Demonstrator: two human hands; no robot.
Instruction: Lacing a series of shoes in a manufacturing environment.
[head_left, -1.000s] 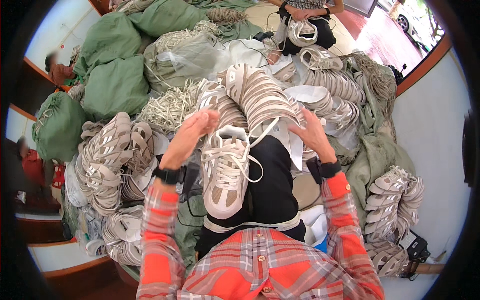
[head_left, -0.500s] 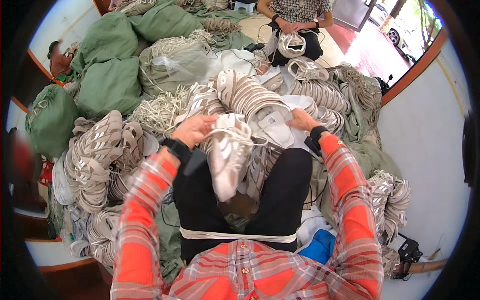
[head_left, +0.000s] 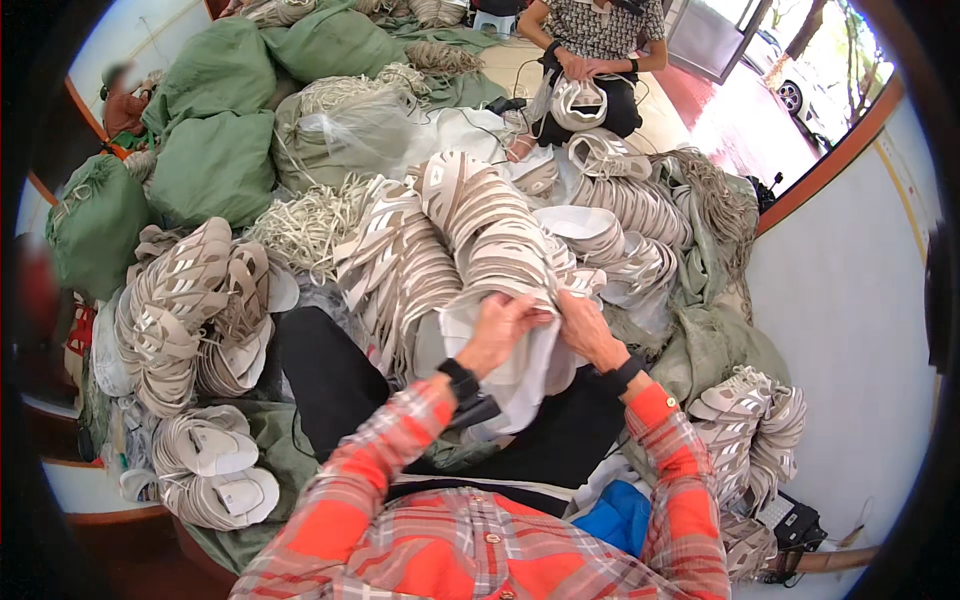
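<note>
Between my knees, a long nested stack of beige and white shoe uppers (head_left: 490,220) runs away from me. My left hand (head_left: 497,328) has its fingers pinched at the near end of this stack, on the edge of a white-lined shoe upper (head_left: 530,375) that hangs down over my lap. On the other side of that edge, my right hand (head_left: 588,328) grips the same upper, its fingertips close to the left ones. Part of the upper is hidden behind the left hand and wrist. A second stack of uppers (head_left: 390,270) leans just left of the first.
More stacked uppers lie at left (head_left: 175,310), lower left (head_left: 215,465) and right (head_left: 745,420). Loose pale laces (head_left: 310,225) lie beyond my left knee. Green sacks (head_left: 215,165) fill the far left. Another person (head_left: 590,50) sits ahead, holding a white upper (head_left: 578,103). A blue cloth (head_left: 615,515) lies by my right hip.
My left hand has moved right and down to the stack's near end; the laced shoe upper it held is out of it. My right hand has come down and slightly inward.
</note>
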